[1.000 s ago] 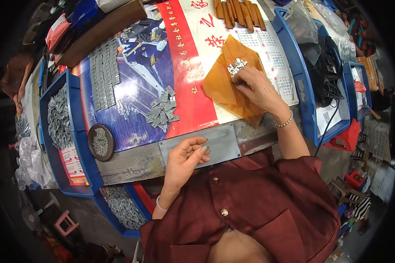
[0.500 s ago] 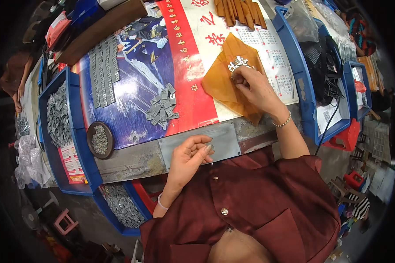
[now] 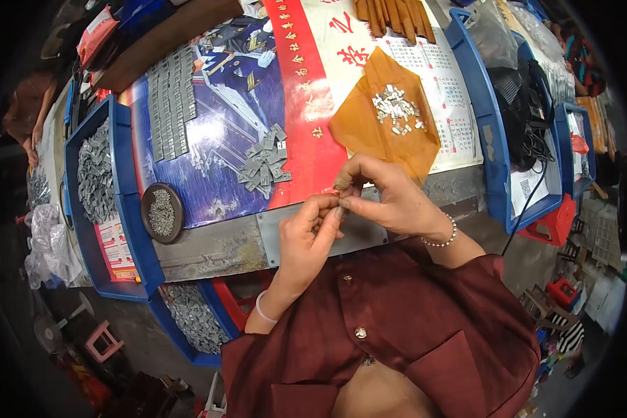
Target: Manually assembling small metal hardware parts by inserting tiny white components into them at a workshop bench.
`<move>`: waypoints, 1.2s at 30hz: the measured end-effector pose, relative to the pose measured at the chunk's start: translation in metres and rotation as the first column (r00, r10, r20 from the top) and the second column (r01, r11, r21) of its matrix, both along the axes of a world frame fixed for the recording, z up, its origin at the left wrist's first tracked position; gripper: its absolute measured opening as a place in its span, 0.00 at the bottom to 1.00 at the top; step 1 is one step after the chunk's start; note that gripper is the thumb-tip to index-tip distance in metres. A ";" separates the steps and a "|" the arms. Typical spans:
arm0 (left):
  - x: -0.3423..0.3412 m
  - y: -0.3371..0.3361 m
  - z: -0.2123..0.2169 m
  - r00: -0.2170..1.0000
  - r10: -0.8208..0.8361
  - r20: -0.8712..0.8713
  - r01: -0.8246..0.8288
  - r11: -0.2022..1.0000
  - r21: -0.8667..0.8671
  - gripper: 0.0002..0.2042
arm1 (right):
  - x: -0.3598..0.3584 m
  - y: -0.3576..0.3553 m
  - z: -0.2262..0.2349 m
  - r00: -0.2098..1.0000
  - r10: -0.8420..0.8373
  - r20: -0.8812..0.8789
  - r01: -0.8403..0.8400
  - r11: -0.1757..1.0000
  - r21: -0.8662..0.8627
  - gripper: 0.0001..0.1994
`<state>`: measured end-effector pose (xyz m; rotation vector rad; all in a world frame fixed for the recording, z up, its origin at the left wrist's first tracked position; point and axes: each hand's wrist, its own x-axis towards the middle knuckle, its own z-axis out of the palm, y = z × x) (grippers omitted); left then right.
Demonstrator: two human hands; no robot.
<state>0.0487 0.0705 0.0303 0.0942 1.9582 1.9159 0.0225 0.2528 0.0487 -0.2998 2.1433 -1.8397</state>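
Observation:
My left hand (image 3: 305,238) and my right hand (image 3: 391,200) meet fingertip to fingertip over a grey metal plate (image 3: 361,235) at the table's front edge. Both are closed in a pinch; whatever lies between the fingertips is too small and hidden to name. Beyond my right hand, small shiny silver pieces (image 3: 396,106) lie loose on a sheet of amber paper (image 3: 359,129). A loose pile of small grey rectangular parts (image 3: 263,164) sits left of my hands. More such parts stand in neat rows (image 3: 168,104) farther left.
A round dark dish (image 3: 163,213) of tiny metal bits stands near the left edge. Blue bins with grey parts (image 3: 97,167) flank it and hang below (image 3: 191,313). On the right is a blue bin (image 3: 491,139) with black items. Brown rolls (image 3: 397,17) lie at the back.
My right hand has come back from the silver pieces to my left hand, and their fingertips now meet. The silver pieces on the amber paper are uncovered. The view has shifted slightly.

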 end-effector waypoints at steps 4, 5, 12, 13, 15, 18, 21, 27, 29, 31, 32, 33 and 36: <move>0.002 -0.001 -0.005 0.998 0.059 -0.009 -0.058 0.995 0.078 0.07 | 0.006 -0.012 -0.013 0.993 -0.094 0.068 0.104 0.981 -0.165 0.09; 0.003 0.000 -0.005 0.998 0.058 -0.009 -0.057 0.995 0.079 0.07 | 0.008 -0.015 -0.015 0.980 -0.152 0.131 0.180 0.954 -0.238 0.09; 0.004 0.002 -0.006 0.995 0.089 0.049 -0.095 0.984 0.152 0.07 | 0.017 -0.024 -0.022 0.977 -0.213 0.029 0.215 0.960 -0.182 0.07; 0.004 0.001 -0.004 0.992 0.085 0.091 -0.099 0.982 0.163 0.07 | 0.017 -0.024 -0.018 0.970 -0.226 -0.086 0.215 0.969 -0.120 0.07; 0.003 0.000 -0.001 0.988 0.091 0.121 -0.113 0.976 0.189 0.08 | 0.016 -0.025 -0.017 0.953 -0.227 -0.199 0.220 0.974 -0.058 0.06; 0.002 0.000 0.003 0.984 0.099 0.147 -0.128 0.971 0.203 0.08 | 0.013 -0.022 -0.017 0.938 -0.306 -0.166 0.288 0.950 -0.123 0.05; 0.003 -0.004 0.000 0.984 0.102 0.146 -0.130 0.972 0.194 0.08 | 0.009 -0.014 -0.006 0.940 -0.292 0.178 0.337 0.883 -0.326 0.05; -0.002 -0.010 0.005 0.981 0.127 0.149 -0.148 0.979 0.140 0.09 | 0.003 -0.002 -0.001 0.996 -0.041 0.074 0.046 0.997 -0.066 0.09; -0.003 -0.008 0.006 0.980 0.133 0.146 -0.152 0.980 0.128 0.09 | 0.006 -0.006 0.003 0.997 -0.066 0.050 0.068 0.997 -0.038 0.09; -0.004 -0.004 0.008 0.990 0.125 0.068 -0.130 0.989 0.068 0.09 | 0.009 -0.009 0.005 0.995 -0.093 0.025 0.093 0.996 -0.008 0.09; -0.004 -0.003 0.007 0.989 0.129 0.070 -0.134 0.989 0.067 0.09 | 0.009 -0.009 0.005 0.994 -0.110 -0.019 0.111 0.993 0.036 0.10; -0.003 -0.003 0.006 0.995 0.098 -0.019 -0.098 0.995 -0.014 0.08 | 0.010 -0.010 0.006 0.990 -0.126 -0.064 0.131 0.988 0.079 0.11; -0.003 -0.003 0.006 0.989 0.042 -0.144 -0.062 0.988 -0.140 0.06 | 0.010 -0.010 0.008 0.993 -0.097 -0.061 0.105 0.982 0.154 0.12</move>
